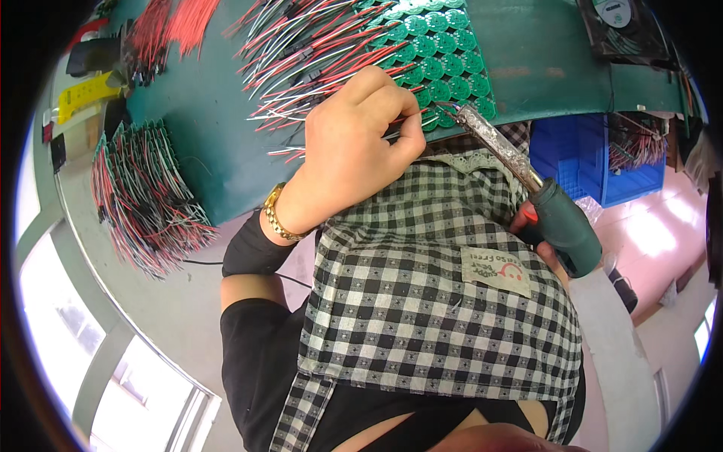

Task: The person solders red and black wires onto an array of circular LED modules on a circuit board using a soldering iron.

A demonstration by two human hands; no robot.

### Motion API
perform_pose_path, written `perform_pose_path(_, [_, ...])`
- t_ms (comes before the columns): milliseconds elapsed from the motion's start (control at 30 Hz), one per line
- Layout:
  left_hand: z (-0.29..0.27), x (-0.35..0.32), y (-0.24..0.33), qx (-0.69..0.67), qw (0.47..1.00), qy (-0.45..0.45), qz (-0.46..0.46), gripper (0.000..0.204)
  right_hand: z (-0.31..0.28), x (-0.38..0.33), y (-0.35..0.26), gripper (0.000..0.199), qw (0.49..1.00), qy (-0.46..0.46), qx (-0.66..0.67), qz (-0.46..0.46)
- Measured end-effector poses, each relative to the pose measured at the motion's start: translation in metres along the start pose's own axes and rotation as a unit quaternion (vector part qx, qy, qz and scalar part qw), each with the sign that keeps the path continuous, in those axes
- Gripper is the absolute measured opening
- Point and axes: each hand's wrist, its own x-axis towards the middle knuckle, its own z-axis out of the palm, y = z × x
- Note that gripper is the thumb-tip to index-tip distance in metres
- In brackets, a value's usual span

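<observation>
My left hand, with a gold watch on its wrist, is closed in a pinch on thin wires over the near edge of a panel of round green circuit boards. Rows of red, black and white wires fan out leftward from the panel. My right hand, mostly hidden behind the handle, is wrapped round a soldering iron with a dark green grip. The iron's tip points up and left, close to the wire ends by my left fingertips. Whether it touches them I cannot tell.
Another wired board panel sits at the left edge of the green work mat. Red wire bundles and a yellow object lie at the far left. Blue bins stand on the right, one holding wired parts.
</observation>
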Motion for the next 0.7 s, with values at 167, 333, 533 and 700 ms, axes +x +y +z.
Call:
perform_pose_path(167, [0.001, 0.001, 0.000, 0.000, 1.000, 0.006, -0.006, 0.009, 0.002, -0.001, 0.011, 0.039, 0.999, 0.013, 0.036, -0.016])
perform_pose_path(333, [0.003, 0.001, 0.001, -0.013, 1.000, 0.013, -0.016, 0.010, 0.000, -0.002, 0.009, 0.041, 1.000, 0.010, 0.016, 0.012])
perform_pose_path(533, [0.001, 0.003, 0.000, 0.000, 1.000, -0.004, -0.006, 0.009, 0.002, 0.000, 0.006, 0.044, 1.000, 0.008, -0.008, -0.020])
perform_pose_path(700, [0.000, 0.004, 0.001, -0.002, 1.000, -0.003, -0.001, 0.009, -0.002, -0.001, 0.001, 0.045, 0.998, -0.047, 0.011, 0.036])
